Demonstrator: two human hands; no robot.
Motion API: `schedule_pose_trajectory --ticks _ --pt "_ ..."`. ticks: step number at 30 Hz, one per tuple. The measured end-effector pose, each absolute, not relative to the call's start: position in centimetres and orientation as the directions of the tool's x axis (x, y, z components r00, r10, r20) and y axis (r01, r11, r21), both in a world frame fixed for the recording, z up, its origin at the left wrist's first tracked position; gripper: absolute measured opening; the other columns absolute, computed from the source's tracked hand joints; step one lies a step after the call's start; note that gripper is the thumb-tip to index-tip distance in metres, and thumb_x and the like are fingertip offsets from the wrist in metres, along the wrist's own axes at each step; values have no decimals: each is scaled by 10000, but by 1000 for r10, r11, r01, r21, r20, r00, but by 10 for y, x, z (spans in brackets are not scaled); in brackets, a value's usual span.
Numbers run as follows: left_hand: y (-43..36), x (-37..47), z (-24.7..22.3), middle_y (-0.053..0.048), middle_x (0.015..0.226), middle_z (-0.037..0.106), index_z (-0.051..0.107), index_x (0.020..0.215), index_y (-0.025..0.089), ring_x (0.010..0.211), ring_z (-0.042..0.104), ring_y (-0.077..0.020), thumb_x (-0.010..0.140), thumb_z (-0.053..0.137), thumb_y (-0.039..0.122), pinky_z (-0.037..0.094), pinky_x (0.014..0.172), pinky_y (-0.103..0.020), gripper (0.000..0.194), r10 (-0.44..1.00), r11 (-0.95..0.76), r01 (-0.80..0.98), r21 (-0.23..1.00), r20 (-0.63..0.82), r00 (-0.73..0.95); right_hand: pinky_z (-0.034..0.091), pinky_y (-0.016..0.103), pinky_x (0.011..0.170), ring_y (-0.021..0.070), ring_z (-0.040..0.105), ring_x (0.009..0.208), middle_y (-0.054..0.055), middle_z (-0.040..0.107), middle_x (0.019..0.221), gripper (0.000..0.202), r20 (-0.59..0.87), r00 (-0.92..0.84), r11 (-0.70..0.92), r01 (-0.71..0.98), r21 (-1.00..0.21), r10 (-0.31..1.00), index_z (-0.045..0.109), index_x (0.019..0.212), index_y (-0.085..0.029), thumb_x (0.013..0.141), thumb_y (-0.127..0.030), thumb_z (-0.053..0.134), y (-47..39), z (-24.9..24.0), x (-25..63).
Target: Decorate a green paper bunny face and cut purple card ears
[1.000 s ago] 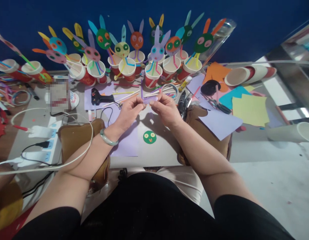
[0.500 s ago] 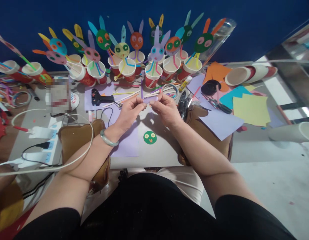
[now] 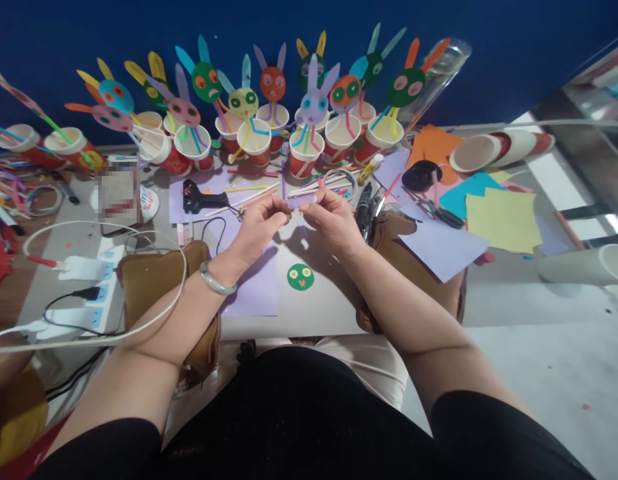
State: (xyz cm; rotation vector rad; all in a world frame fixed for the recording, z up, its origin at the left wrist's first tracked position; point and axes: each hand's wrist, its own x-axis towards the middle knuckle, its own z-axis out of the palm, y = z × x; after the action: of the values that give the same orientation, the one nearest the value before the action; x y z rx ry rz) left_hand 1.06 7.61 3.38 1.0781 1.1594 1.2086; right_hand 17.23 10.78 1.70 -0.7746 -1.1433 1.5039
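My left hand point(image 3: 259, 225) and my right hand point(image 3: 331, 222) meet above the white board point(image 3: 319, 307), and both pinch a small lilac paper strip point(image 3: 301, 199) between thumbs and forefingers. A green round paper face point(image 3: 301, 276) lies on the board just below my hands. A lilac paper sheet point(image 3: 253, 283) lies under my left wrist, which wears a pale green bangle point(image 3: 216, 278).
A row of paper cups with coloured rabbit figures point(image 3: 269, 127) lines the back by the blue wall. A black glue gun point(image 3: 203, 197) lies left of my hands, scissors point(image 3: 436, 210) and coloured paper sheets point(image 3: 499, 217) to the right. A power strip point(image 3: 83, 267) with cables sits at left.
Both hands keep hold of the lilac strip and shift only slightly; the view has dipped a little.
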Motion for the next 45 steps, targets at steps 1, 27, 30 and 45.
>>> schedule_pose_trajectory --ticks 1,27,30,45 --pt "76 11 34 26 728 628 650 747 195 688 519 -109 716 678 130 425 664 -251 78 997 73 -106 992 -73 3 241 256 539 79 315 522 -87 440 569 498 95 -244 3 -351 -936 965 512 679 -228 684 -459 953 108 17 172" --pt "80 9 30 15 745 621 618 768 198 712 537 -122 758 647 130 446 699 -273 75 998 64 -23 998 -64 8 271 250 522 83 351 532 -80 464 582 515 58 -215 -12 -313 -950 975 512 679 -227 655 -479 960 110 17 174" --pt "79 7 28 7 794 628 632 839 192 722 545 -131 705 696 128 447 725 -299 162 987 38 142 989 -60 152 286 248 521 85 360 538 -78 443 588 496 88 -187 21 -331 -943 978 501 700 -233 695 -459 942 116 14 178" --pt "47 18 19 -65 977 532 526 859 229 985 517 -295 626 818 341 410 919 -430 390 774 -409 727 552 -212 597 392 248 571 111 514 688 -31 442 752 526 208 12 207 -186 -960 978 476 808 -247 841 -611 854 143 15 198"
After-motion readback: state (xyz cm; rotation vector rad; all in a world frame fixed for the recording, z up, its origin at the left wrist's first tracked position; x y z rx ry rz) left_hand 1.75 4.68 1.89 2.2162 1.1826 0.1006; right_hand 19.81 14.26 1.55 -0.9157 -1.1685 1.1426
